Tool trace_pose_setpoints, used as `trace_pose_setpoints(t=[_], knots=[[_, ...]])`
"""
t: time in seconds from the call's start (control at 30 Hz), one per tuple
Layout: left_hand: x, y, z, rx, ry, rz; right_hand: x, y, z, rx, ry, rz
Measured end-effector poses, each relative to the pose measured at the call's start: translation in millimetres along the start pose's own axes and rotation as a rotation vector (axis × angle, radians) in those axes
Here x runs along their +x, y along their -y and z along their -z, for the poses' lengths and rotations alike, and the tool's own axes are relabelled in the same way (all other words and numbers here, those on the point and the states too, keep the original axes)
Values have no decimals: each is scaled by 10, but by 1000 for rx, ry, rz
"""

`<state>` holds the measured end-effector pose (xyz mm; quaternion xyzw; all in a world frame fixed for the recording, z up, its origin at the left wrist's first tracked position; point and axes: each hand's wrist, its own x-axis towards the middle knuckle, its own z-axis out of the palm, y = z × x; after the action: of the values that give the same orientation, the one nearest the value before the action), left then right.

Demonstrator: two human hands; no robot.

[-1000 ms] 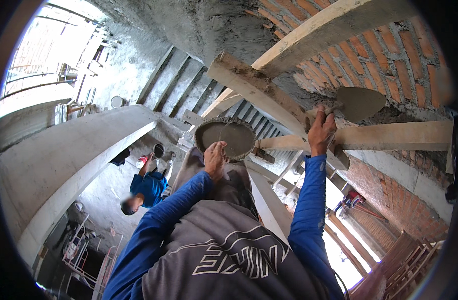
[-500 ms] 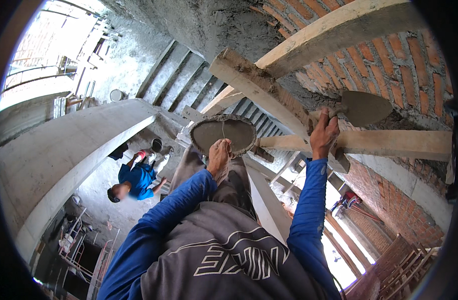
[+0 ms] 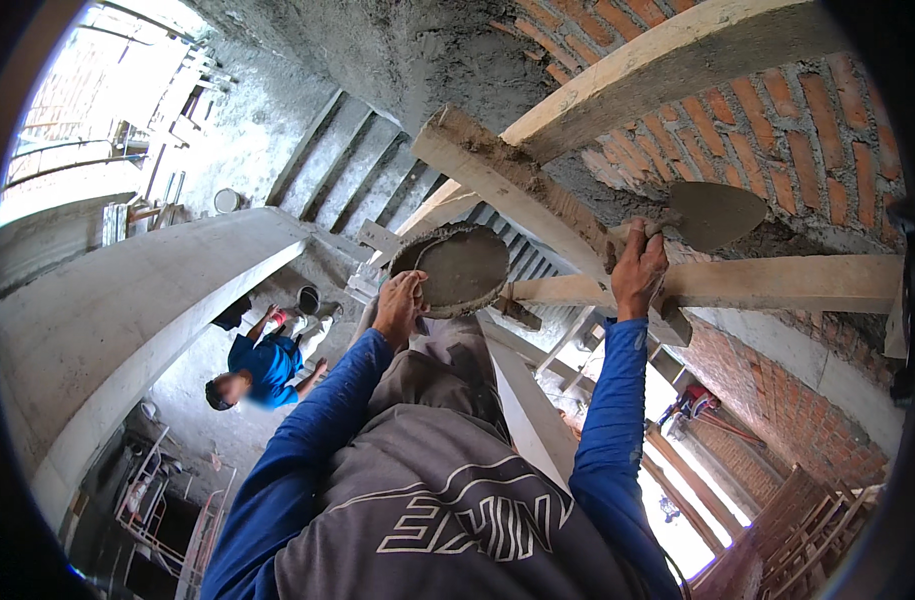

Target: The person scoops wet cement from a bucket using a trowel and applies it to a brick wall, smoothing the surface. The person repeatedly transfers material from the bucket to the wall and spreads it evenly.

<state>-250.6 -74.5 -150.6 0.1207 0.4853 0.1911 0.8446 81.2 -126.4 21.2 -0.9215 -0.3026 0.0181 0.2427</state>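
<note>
My right hand [image 3: 638, 272] is wrapped round the handle of a trowel [image 3: 715, 215]. Its broad grey blade points right, in front of the brick wall, above a wooden beam. My left hand [image 3: 401, 305] is closed at the near left edge of a mortar-crusted bucket [image 3: 469, 307]. Wet grey mortar [image 3: 464, 265] lies inside, and a thin wire handle [image 3: 432, 243] runs along the left side of the opening. Whether the fingers pinch the rim or the wire, I cannot tell.
A short timber [image 3: 517, 180] topped with mortar crosses long wooden beams [image 3: 777, 283] before the brick wall [image 3: 797, 130]. Concrete stairs [image 3: 349, 155] descend beyond. A person in blue [image 3: 270, 368] is on the lower floor at left, past a concrete parapet [image 3: 127, 290].
My left hand has moved left, from the wire at the middle of the bucket to its left edge. The wire has swung left too. The trowel has shifted slightly left.
</note>
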Motion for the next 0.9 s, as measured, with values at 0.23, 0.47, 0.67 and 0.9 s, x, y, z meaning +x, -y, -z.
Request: trace_pose_setpoints(t=[0.23, 0.47, 0.67, 0.9], knots=[[148, 12, 330, 169, -157, -39, -18, -26, -12, 136, -29, 30], [207, 78, 418, 214, -209, -85, -27, -91, -24, 323, -39, 43], [243, 94, 447, 265, -236, -108, -14, -15, 45, 456, -206, 156], [270, 132, 470, 256, -255, -139, -546, 508, 1003, 577, -320, 379]])
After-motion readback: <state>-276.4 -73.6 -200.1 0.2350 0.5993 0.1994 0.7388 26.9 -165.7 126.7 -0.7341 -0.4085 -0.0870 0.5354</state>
